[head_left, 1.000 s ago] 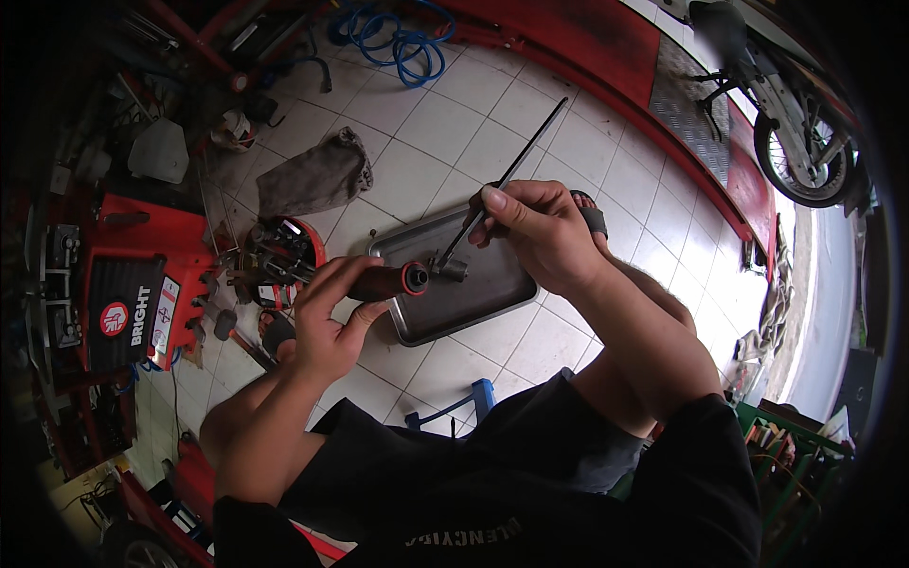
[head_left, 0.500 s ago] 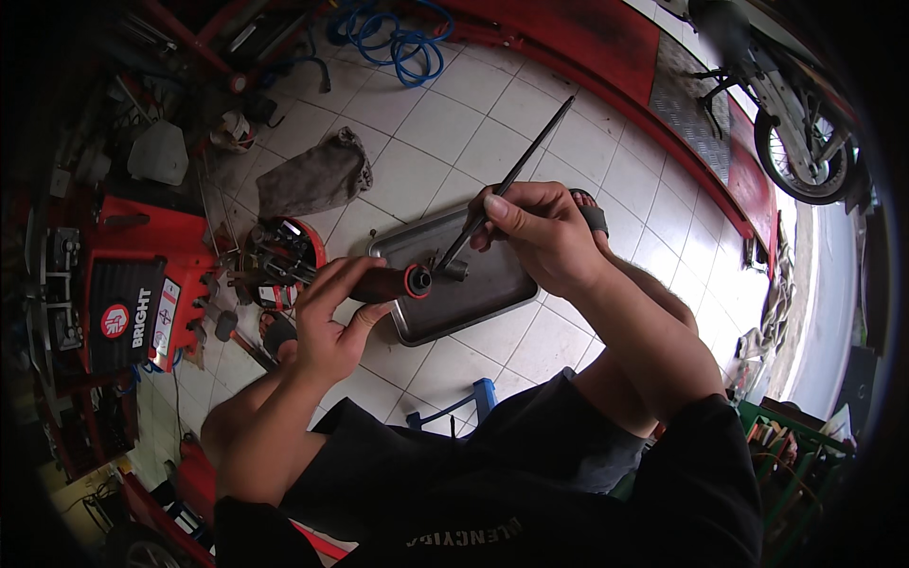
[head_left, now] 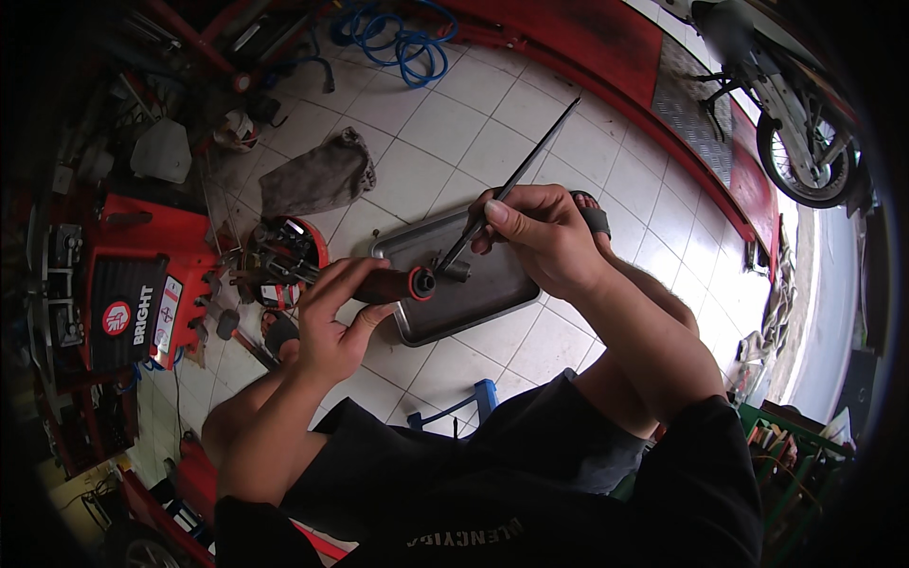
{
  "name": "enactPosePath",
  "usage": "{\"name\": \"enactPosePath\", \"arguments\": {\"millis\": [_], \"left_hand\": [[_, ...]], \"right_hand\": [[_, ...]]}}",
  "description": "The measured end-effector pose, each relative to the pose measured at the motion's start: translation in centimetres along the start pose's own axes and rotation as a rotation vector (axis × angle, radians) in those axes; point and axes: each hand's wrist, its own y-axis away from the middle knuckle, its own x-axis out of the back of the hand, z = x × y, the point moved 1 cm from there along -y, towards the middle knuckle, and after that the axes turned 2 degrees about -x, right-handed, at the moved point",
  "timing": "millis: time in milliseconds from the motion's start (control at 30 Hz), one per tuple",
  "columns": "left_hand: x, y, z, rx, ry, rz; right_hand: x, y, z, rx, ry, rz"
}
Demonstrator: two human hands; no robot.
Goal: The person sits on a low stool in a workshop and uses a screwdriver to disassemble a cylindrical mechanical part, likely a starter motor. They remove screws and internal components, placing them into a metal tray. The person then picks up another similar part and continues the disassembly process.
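My left hand [head_left: 331, 317] is closed around a dark red cylinder [head_left: 386, 285] that has a bright red ring and a black fitting at its end. Between the thumb and fingers of my right hand [head_left: 542, 232] is a long thin dark rod [head_left: 530, 156], slanting up to a narrow tip at the far right. The rod's lower end comes down close beside the cylinder's fitting; whether they touch, I cannot tell. Below both hands lies a grey metal tray [head_left: 473, 320] on the floor. A small dark cylindrical part [head_left: 458, 272] shows over the tray, by the rod's lower end.
A grey rag [head_left: 320, 174] lies on the tiles beyond the tray. Left of it are a round red container of tools [head_left: 301, 244], a hammer [head_left: 230, 327] and a red machine [head_left: 142, 275]. A blue hose [head_left: 402, 47] coils farther off. Motorcycle [head_left: 805, 123] on a red platform, far right.
Both hands keep nearly the same place and grip. The whole view has shifted very slightly.
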Motion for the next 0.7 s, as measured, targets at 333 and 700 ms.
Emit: {"name": "enactPosePath", "arguments": {"millis": [333,700], "left_hand": [[-0.08,-0.07,-0.12,-0.049,-0.020,0.023],[-0.14,-0.09,-0.01,-0.015,-0.003,-0.001]], "right_hand": [[0.09,-0.10,0.23,0.013,0.029,-0.023],[-0.07,0.20,-0.09,0.044,0.025,-0.002]]}}
